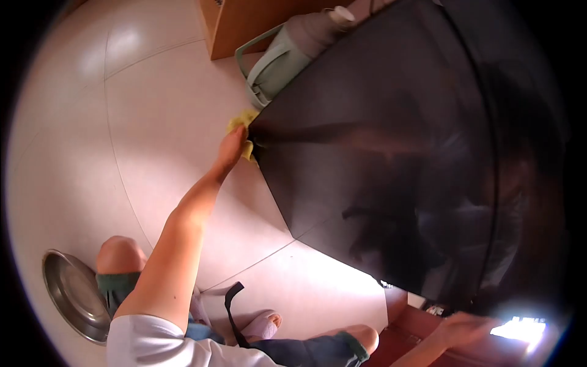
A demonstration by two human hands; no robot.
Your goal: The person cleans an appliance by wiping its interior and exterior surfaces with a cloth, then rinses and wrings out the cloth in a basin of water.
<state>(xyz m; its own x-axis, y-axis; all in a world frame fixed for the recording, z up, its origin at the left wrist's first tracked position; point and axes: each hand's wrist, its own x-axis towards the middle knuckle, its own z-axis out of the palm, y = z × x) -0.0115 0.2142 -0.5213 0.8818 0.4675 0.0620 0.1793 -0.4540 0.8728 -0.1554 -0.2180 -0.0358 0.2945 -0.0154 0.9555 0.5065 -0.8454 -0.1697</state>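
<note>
Landmark: one dark glossy panel (379, 116), its near side edge running down past the person at work. Left hand (232, 147): stationed at that edge, its fingers gripping a yellow cloth (242, 118) in a bunch. Yellow cloth: sitting right at the panel's edge, spilling out above and below the hand. Right hand (461, 330): placed by the panel's lower end, beside a bright white patch (520, 331); glare is hiding the fingers, so I cannot tell whether they are holding anything. Flask (281, 61), green and grey, handled: standing just beside the panel's edge, farther along from the cloth; whether it is touching the panel I cannot tell. Wooden furniture (235, 27): standing beyond the flask, away from the panel. Metal basin (56, 275): resting on the floor (159, 147), well apart from the panel, on the far side of the person's knee (120, 255). Black strap (234, 292): hanging between the person's legs, short of the panel. Hazards, as I am judging them: knuckles or cloth straying along the edge could be catching the flask's handle and toppling it; the panel's edge could be snagging the cloth or scraping fingers wrapped around it; a shifting knee could be knocking the basin; glare could be masking a poor hold at the right.
</note>
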